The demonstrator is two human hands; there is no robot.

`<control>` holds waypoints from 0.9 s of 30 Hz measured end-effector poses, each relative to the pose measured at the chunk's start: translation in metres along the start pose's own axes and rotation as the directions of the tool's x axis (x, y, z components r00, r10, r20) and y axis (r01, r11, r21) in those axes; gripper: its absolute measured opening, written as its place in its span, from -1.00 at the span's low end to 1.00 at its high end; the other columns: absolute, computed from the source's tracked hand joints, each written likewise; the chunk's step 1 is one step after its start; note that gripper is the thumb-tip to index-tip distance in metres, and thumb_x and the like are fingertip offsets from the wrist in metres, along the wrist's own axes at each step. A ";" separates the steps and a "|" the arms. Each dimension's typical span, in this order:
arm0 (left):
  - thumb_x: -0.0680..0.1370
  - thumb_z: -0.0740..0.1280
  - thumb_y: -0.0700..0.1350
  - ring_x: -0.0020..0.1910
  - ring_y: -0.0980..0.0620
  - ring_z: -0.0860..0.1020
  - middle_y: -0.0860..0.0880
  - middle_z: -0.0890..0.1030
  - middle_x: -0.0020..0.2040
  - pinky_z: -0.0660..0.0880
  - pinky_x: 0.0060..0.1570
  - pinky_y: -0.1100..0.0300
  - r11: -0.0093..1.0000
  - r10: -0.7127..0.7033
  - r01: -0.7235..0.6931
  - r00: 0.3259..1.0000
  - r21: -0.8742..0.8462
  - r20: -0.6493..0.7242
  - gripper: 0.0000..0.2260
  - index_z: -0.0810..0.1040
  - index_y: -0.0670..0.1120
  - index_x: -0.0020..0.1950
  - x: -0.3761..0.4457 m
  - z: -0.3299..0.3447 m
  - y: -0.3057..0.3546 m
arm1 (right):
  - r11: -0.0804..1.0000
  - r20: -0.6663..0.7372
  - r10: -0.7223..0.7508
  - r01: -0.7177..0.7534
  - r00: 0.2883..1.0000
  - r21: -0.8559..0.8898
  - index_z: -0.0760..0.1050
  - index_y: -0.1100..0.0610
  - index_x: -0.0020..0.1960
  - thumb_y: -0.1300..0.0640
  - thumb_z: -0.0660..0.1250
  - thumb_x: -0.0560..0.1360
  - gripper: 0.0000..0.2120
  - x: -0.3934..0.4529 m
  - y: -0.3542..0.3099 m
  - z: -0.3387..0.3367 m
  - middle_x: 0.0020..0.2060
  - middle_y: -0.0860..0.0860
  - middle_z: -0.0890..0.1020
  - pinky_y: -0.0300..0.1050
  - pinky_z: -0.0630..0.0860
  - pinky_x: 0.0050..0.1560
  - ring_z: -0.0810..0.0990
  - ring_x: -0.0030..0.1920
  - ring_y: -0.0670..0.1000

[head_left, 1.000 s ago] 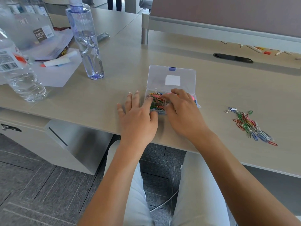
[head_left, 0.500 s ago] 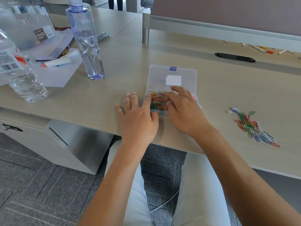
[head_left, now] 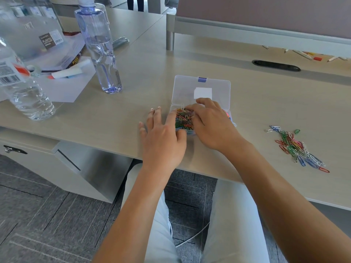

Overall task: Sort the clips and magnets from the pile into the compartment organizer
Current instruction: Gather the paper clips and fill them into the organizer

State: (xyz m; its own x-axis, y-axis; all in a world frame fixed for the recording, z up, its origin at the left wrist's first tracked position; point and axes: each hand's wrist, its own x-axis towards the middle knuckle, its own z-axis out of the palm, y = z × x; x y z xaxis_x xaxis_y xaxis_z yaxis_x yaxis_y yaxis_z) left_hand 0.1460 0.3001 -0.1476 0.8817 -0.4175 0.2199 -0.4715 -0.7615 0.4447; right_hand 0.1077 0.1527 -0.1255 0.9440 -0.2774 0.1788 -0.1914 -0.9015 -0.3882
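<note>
A small clear compartment organizer (head_left: 201,86) lies open on the desk, its lid flat behind it with a white label. Its left compartment is full of coloured paper clips (head_left: 183,119). My left hand (head_left: 161,135) rests flat on the desk against the box's left side, fingers spread, forefinger on the rim. My right hand (head_left: 210,122) covers the right part of the box, fingertips down among the clips; I cannot tell whether it pinches any. A loose pile of coloured clips (head_left: 296,149) lies on the desk at the right. No magnets are visible.
Two clear water bottles, a tall one (head_left: 98,46) and another (head_left: 20,86), stand at the left, with papers and a plastic container (head_left: 47,42) behind. A cable slot (head_left: 276,65) and a partition lie at the back. The desk's front edge runs just under my wrists.
My right hand's fingers have shifted slightly left over the clip compartment. The left hand stays against the box's side.
</note>
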 end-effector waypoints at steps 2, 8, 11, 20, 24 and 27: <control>0.61 0.18 -0.05 0.62 -0.15 0.07 -0.17 0.22 0.61 0.06 0.54 -0.24 1.000 -0.005 0.005 1.000 -0.001 0.000 -0.52 0.31 0.02 0.55 -0.001 0.000 -0.001 | 0.999 -0.013 -0.023 0.023 1.000 0.027 0.51 0.04 0.43 0.04 0.02 0.58 -0.51 -0.003 0.000 0.000 0.43 0.14 0.44 0.15 0.37 0.39 0.36 0.45 0.20; 0.61 0.14 -0.02 0.62 -0.16 0.08 -0.17 0.23 0.61 0.06 0.55 -0.23 1.000 -0.005 0.005 1.000 -0.013 0.001 -0.51 0.31 0.00 0.56 -0.002 -0.001 -0.001 | 0.999 -0.020 -0.034 0.034 0.999 -0.018 0.57 0.02 0.38 0.06 0.15 0.68 -0.65 0.011 0.002 0.002 0.45 0.14 0.43 0.13 0.32 0.43 0.35 0.46 0.18; 0.62 0.19 -0.04 0.62 -0.16 0.07 -0.18 0.22 0.61 0.06 0.55 -0.23 1.000 -0.002 0.002 1.000 -0.018 0.003 -0.52 0.31 -0.01 0.56 -0.002 -0.002 -0.002 | 0.997 0.016 -0.046 0.047 0.999 -0.055 0.54 0.00 0.42 0.03 0.11 0.70 -0.63 0.017 0.002 0.002 0.47 0.14 0.40 0.10 0.27 0.44 0.31 0.49 0.17; 0.50 0.08 -0.04 0.55 -0.22 0.23 -0.21 0.38 0.51 0.20 0.47 -0.28 0.993 0.029 -0.037 0.996 -0.113 -0.079 -0.46 0.40 -0.10 0.48 -0.007 -0.005 0.011 | 0.994 -0.131 -0.053 0.065 0.990 0.089 0.57 0.10 0.33 0.12 0.14 0.66 -0.66 -0.008 0.017 -0.008 0.35 0.09 0.51 0.10 0.42 0.33 0.45 0.36 0.15; 0.49 0.11 -0.07 0.52 -0.21 0.27 -0.17 0.42 0.47 0.23 0.46 -0.24 0.975 0.103 -0.122 0.988 -0.185 -0.112 -0.50 0.46 -0.11 0.41 -0.012 0.001 0.037 | 0.990 -0.267 0.048 -0.010 0.962 0.142 0.61 0.12 0.26 0.16 0.21 0.63 -0.72 -0.045 0.048 -0.026 0.27 0.07 0.56 -0.11 0.42 0.22 0.51 0.29 0.10; 0.49 0.16 -0.12 0.49 -0.20 0.32 -0.14 0.46 0.42 0.26 0.46 -0.19 0.944 0.181 -0.211 0.974 -0.253 -0.138 -0.57 0.51 -0.11 0.35 -0.019 0.010 0.068 | 0.978 -0.329 0.180 -0.133 0.927 0.159 0.61 0.10 0.26 0.16 0.26 0.61 -0.73 -0.082 0.080 -0.039 0.25 0.03 0.58 -0.18 0.37 0.17 0.54 0.26 0.08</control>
State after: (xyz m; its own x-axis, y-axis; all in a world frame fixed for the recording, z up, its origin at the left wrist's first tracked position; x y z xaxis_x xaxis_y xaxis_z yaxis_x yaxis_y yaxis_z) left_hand 0.0969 0.2510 -0.1301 0.7758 -0.4756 0.4146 -0.6267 -0.5051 0.5934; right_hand 0.0044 0.0902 -0.1360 0.7521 -0.5285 0.3937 -0.2703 -0.7922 -0.5472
